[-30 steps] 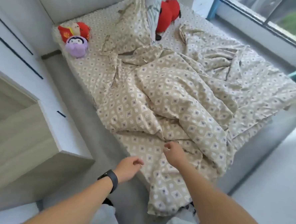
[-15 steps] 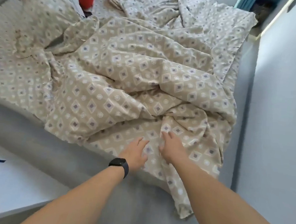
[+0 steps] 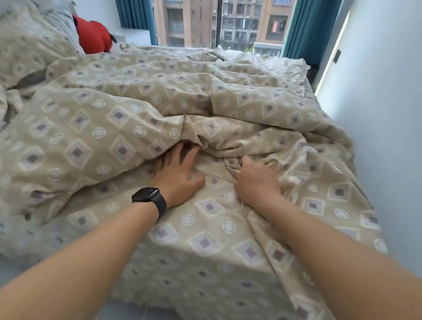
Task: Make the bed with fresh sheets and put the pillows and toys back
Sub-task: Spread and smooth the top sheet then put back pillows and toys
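Reaching into the rumpled patterned duvet (image 3: 122, 134) at the foot of the bed, both hands work to find its edge.

The left hand (image 3: 178, 171) lies flat with straight, spread fingers, tips tucked under a fold, holding nothing; the right hand (image 3: 257, 180) curls its fingers into a bunched ridge of cloth. Judged from here, gathering one true corner before pulling would serve best. The wall (image 3: 385, 121) stands just beside the bed's right edge, leaving little room; the near side offers more. The red toy (image 3: 94, 37) rests near the pillow (image 3: 57, 14) at the head.
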### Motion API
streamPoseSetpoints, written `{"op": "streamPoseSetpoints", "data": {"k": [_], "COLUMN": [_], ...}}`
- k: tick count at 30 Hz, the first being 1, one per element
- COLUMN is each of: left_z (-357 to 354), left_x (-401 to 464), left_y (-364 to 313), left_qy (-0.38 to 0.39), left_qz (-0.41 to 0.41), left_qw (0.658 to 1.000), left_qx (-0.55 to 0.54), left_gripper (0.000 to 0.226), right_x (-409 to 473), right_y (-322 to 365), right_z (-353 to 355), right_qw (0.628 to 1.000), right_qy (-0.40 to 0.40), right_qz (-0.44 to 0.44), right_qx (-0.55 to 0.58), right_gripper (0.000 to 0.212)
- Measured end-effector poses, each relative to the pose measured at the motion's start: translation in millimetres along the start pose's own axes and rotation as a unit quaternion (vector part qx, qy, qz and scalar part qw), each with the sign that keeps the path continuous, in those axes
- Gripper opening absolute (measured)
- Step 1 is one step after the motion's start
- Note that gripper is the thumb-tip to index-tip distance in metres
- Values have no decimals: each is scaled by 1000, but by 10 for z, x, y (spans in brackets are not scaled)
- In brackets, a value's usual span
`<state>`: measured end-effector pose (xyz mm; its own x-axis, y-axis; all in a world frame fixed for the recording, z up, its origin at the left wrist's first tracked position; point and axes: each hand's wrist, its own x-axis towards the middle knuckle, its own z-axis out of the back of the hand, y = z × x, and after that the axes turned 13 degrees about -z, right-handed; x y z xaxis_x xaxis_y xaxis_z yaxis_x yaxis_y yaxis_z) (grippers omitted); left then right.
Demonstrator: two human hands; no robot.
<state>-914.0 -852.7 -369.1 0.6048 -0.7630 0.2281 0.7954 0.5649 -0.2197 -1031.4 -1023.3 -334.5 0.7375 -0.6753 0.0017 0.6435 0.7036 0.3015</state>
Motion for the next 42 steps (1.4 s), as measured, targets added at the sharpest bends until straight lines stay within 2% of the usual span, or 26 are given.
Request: {"op": "streamPoseSetpoints", "data": {"k": [4,10,16,19,24,26,28,30,31,33,35,37,39,40,42], "left_z": [25,159,213,223,161,216,286,381,456,650,843,1012,1079,1092,1096], "left_x": [-137,-285,-590,-748,-916,-985,-1072,-1187,-1269,-1374,-1446,-1502,-1526,-1532,-1557], "left_y": [-9,-178,-388,-443,-644,-747,-855,-939,-993,-1073,-1133,-1167,-1211,-1252,-1379], "left_qy": [-9,39,71,50,-4,-7,-21,-9,1,-5,-72,-134,-159,-161,-132], "left_qz": [-8,-22,-57,-106,-162,-183,-231,-263,-283,-327,-364,-398,-408,-399,-369], "left_qw": [1000,999,995,992,986,983,972,962,954,933,911,880,862,866,895], "left_qx": [-24,-29,-40,-56,-40,-14,40,78,100,149,183,221,254,256,214], "left_gripper": [71,75,70,77,75,67,47,31,30,32,33,30,27,25,17], "right_x": [-196,-443,-925,-1157,-1440,-1588,-1730,-1874,-1975,-2046,-2089,-2131,-2215,-2256,-2325], "right_y": [-187,-203,-198,-267,-297,-316,-371,-448,-501,-617,-706,-731,-720,-706,-719], "right_z": [67,259,246,259,271,326,421,488,534,563,627,729,816,849,897], "right_qw": [998,990,988,987,981,980,980,982,984,988,989,988,987,984,982], "right_qy": [42,100,78,68,116,134,138,126,116,87,51,15,-39,-67,-92], "right_qz": [37,100,126,138,150,142,136,137,134,125,117,120,146,156,159], "right_qx": [4,13,36,35,35,33,36,20,17,36,77,92,62,48,33], "right_gripper": [41,22,29,24,15,12,32,45,43,25,10,11,15,17,19]}}
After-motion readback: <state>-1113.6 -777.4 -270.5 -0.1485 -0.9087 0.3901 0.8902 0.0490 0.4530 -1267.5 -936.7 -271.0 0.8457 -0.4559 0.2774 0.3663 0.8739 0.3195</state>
